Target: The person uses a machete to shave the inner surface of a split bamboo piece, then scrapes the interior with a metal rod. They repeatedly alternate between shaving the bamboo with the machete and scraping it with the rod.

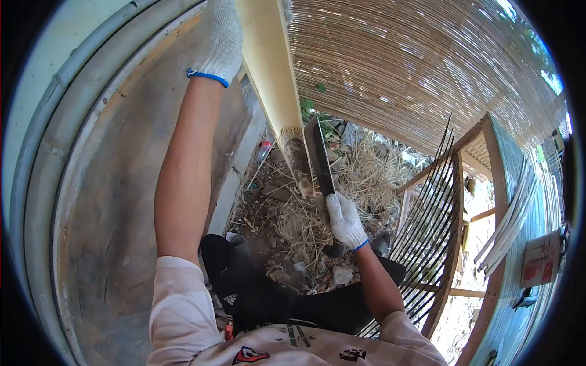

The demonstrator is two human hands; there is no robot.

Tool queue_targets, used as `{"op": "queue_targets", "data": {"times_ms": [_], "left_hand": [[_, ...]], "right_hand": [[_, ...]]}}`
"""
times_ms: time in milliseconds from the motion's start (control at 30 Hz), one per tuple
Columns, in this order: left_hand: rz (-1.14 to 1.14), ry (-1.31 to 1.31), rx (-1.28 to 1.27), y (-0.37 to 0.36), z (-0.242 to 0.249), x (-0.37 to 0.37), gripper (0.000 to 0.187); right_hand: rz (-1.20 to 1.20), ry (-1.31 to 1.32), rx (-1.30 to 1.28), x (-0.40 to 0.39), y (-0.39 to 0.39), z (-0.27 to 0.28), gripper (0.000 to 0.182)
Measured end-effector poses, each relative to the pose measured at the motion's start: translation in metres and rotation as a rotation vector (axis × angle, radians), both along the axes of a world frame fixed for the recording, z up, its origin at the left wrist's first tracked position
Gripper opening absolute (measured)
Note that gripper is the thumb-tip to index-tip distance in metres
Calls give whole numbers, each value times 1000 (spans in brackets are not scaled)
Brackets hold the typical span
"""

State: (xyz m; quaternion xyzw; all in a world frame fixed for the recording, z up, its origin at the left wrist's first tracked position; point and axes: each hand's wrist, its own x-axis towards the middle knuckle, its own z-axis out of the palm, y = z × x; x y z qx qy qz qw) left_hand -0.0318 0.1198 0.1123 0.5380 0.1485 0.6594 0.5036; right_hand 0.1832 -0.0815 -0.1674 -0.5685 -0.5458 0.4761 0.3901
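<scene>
Basically, left hand in a white knit glove with blue cuff (218, 43) is clamped on the long, pale, trough-shaped split bamboo piece (268, 73), up at its top end. Bamboo slants down between the arms, lower end over straw-strewn ground (366, 174). Right hand, same glove type (347, 221), is closed round the grip of a long, dark, flat metal blade (320, 160). Blade sits just right of the bamboo's lower end; can't tell if touching.
</scene>
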Motion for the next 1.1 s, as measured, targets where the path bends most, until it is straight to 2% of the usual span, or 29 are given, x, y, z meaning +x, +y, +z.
{"op": "queue_targets", "data": {"times_ms": [67,133,267,333,367,467,533,633,667,767,933,1000,1100], "left_hand": [[-16,-29,-27,-5,-1,-7,61],[175,6,-66,-15,-4,-10,60],[355,133,37,1,-12,-16,60],[204,244,26,1,-12,-9,58],[-149,106,72,4,-11,-4,55],[-125,105,-63,-18,3,19,53],[-194,85,-66,-17,8,36,55],[-243,77,-41,-16,10,50,57],[-236,108,1,-17,11,53,56],[-162,106,-67,-15,8,60,53],[-199,143,22,-24,6,49,55],[-342,136,-35,-28,10,44,54],[-227,136,45,-32,7,45,53]], "right_hand": [[-14,-39,106,-9,-13,3,32],[-52,-147,171,-19,-25,6,27],[-68,-348,307,-17,-12,-12,22],[-65,-439,300,-11,-11,-17,22],[-56,-494,306,-7,-13,-15,23],[-146,-504,375,-3,-19,-7,23],[-172,-481,376,1,-20,-14,27],[-302,-501,533,-1,-24,-15,18],[-302,-504,530,2,-21,-21,18],[-273,-659,276,9,-2,-43,21],[-170,-612,254,18,-7,-38,23],[-10,-490,273,22,-11,-24,22],[-121,-583,281,18,-19,-20,20]]}}
